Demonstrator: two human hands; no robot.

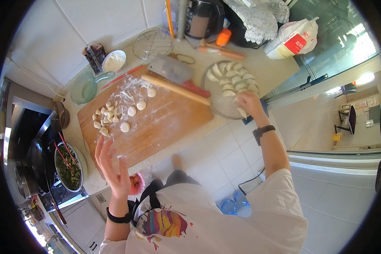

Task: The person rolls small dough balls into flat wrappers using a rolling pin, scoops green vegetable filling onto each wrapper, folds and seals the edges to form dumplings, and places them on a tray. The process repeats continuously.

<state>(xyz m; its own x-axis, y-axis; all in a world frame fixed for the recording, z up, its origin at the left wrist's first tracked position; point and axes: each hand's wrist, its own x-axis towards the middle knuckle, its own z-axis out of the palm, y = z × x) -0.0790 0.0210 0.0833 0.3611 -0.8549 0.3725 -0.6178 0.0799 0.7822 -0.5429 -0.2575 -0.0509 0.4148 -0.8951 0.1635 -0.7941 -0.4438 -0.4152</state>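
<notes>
My right hand [248,102] is at the front right of a round tray [214,101] that holds several rows of folded dumplings [233,76]; its fingers are on or just over a dumpling there, and the grip is hidden. My left hand [112,162], fingers spread and empty, hovers at the front left edge of a floured wooden board [165,123]. On the board lie a heap of small dough pieces [106,115], several flattened dough rounds [131,111] and a wooden rolling pin [176,90]. A cleaver [171,68] with a red handle rests at the board's back edge.
At the left, a bowl of chopped green filling [68,170] holds red chopsticks. Behind the board are a green glass bowl [84,87], a bowl of flour [114,61] and a wire rack [154,43]. An electric kettle [198,20] and a flour bag [292,39] stand at the back.
</notes>
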